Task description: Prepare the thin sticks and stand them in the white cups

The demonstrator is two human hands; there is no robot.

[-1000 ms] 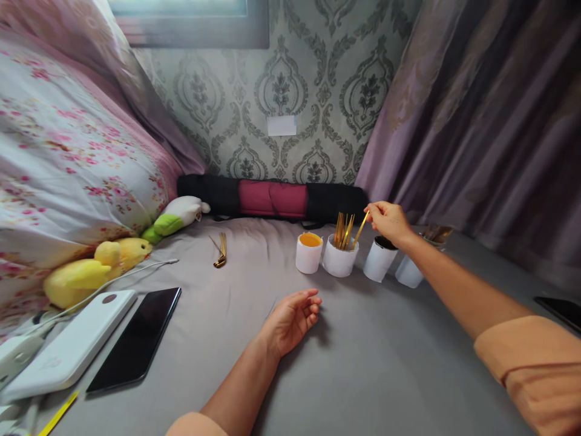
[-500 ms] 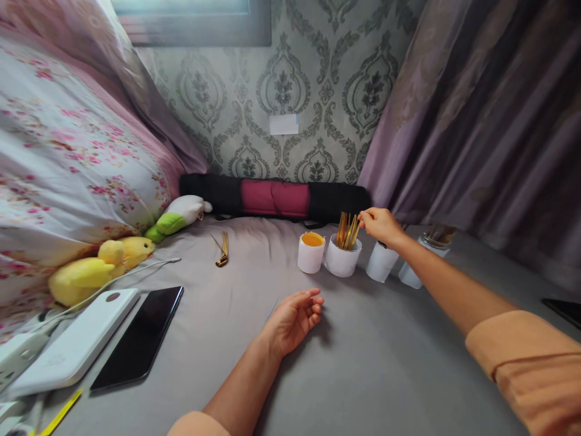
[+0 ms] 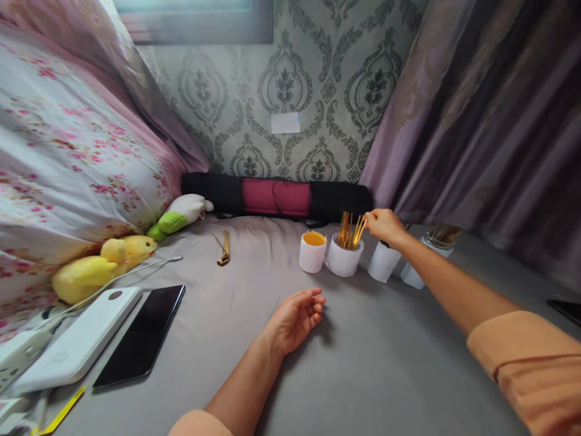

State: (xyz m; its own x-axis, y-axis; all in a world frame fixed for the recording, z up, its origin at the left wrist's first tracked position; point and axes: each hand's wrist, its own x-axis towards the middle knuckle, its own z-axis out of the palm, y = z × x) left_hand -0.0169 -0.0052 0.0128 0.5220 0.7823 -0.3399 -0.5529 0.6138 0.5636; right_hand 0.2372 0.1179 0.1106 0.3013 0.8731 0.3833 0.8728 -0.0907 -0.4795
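My right hand (image 3: 385,226) reaches out, thumb and fingers pinching the upper end of a slim gold utensil (image 3: 361,231). That utensil leans right, its lower end hidden inside a white-wrapped round container (image 3: 344,260). Several more gold handles (image 3: 345,229) stand upright in the same container. Palm turned inward, my left hand (image 3: 297,318) rests on the grey sheet with loosely curled fingers and nothing in it. Left of the container stands a white cup with a yellow inside (image 3: 313,257). A few gold utensils (image 3: 224,249) lie on the sheet further left.
Two white-wrapped containers (image 3: 382,261) stand partly behind my right forearm. On the left are a black phone (image 3: 140,339), a white power bank (image 3: 82,345), a cable and plush toys (image 3: 91,275). A black and maroon roll (image 3: 276,197) lies along the wall.
My right hand has shifted slightly right, and the gold utensil it pinches leans further right. My left hand stays where it was.
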